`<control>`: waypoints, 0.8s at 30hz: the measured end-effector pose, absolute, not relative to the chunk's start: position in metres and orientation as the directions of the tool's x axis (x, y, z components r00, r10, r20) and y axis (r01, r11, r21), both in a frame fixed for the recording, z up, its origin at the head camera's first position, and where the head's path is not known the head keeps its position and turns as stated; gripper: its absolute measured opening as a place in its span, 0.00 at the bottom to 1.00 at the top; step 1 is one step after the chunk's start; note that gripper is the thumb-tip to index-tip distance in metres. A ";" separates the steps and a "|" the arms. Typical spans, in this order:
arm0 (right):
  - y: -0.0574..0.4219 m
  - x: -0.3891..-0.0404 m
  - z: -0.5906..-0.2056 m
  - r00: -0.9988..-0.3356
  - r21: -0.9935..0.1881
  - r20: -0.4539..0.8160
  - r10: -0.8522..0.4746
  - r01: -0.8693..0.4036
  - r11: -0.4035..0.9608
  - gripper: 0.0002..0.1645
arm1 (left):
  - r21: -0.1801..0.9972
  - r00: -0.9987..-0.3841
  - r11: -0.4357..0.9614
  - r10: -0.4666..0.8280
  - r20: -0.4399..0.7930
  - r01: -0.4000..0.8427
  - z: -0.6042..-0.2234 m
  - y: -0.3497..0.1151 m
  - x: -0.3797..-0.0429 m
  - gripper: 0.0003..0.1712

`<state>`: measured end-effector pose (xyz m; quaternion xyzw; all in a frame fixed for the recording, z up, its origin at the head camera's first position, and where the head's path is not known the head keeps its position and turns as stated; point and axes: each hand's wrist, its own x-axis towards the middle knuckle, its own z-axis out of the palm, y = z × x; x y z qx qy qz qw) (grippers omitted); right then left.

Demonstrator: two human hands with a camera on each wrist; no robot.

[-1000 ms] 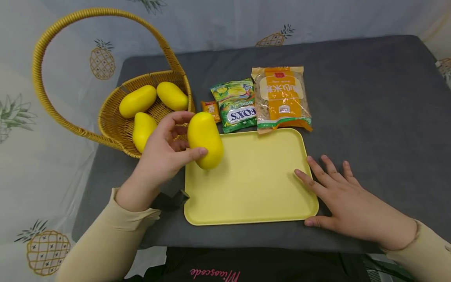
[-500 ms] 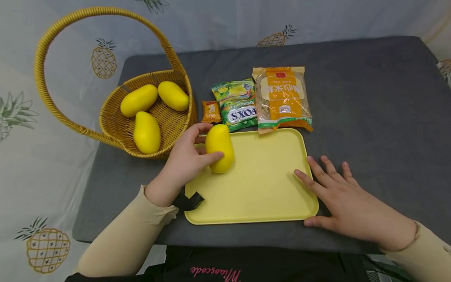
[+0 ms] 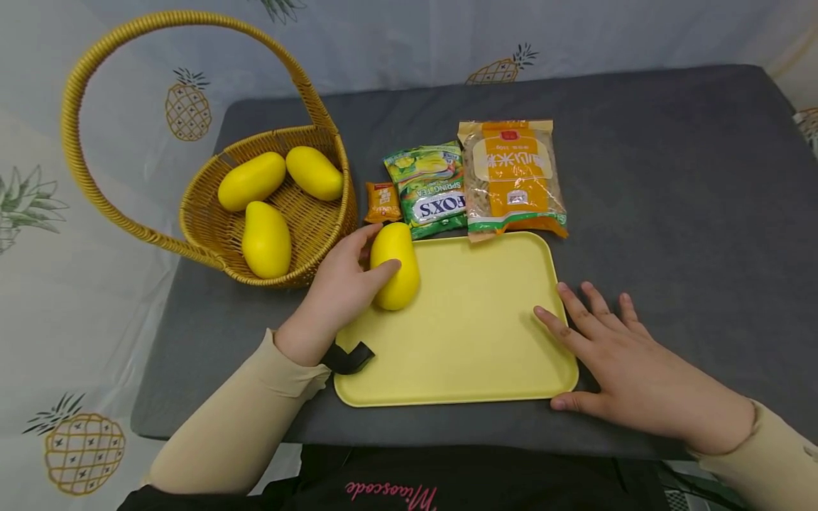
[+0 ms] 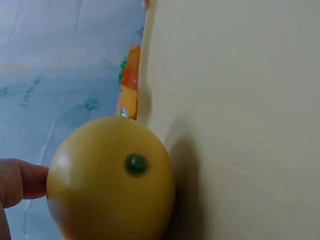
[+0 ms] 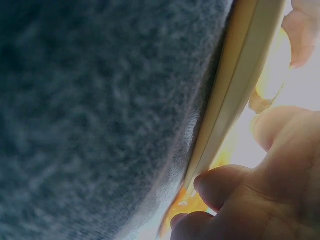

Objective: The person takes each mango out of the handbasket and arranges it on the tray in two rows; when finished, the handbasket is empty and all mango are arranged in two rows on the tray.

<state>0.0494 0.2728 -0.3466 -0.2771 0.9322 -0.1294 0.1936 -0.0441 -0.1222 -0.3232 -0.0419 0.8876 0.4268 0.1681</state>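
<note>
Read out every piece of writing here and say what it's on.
"FOX'S": green glossy plastic bag.
"SPRING TEA": same bag; its finer print is too small.
"Miaoscode": black cloth garment.
Not surely readable: large orange-and-clear plastic bag.
Too small: little square orange packet.
Blurred: pale pineapple-print curtain.

Your L hand [image 3: 341, 287] and R hand [image 3: 616, 365] are bare. L sleeve [image 3: 224, 419] = plain beige, cuff wrinkled; R sleeve [image 3: 767, 458] same col. Blk strap [image 3: 350, 359] w/ free end shows by your L cuff. Your front garment [image 3: 524, 482] is blk w/ pink script lettering [image 3: 391, 492], "Miaoscode", inverted in head cam. More blk fabric [image 3: 182, 499] nr L elbow.
</note>
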 end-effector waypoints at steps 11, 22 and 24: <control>0.272 0.049 -0.347 -0.771 -0.355 -0.290 -0.566 -0.463 0.812 0.73 | 0.660 -0.946 0.725 0.037 -0.322 -0.197 -0.325 -0.125 -0.040 0.42; 0.272 0.050 -0.348 -0.774 -0.356 -0.279 -0.568 -0.466 0.810 0.73 | 0.600 -0.944 0.783 0.051 -0.326 -0.165 -0.323 -0.126 -0.037 0.43; 0.272 0.050 -0.348 -0.774 -0.357 -0.278 -0.569 -0.466 0.809 0.73 | 0.599 -0.943 0.783 0.052 -0.329 -0.166 -0.324 -0.126 -0.037 0.43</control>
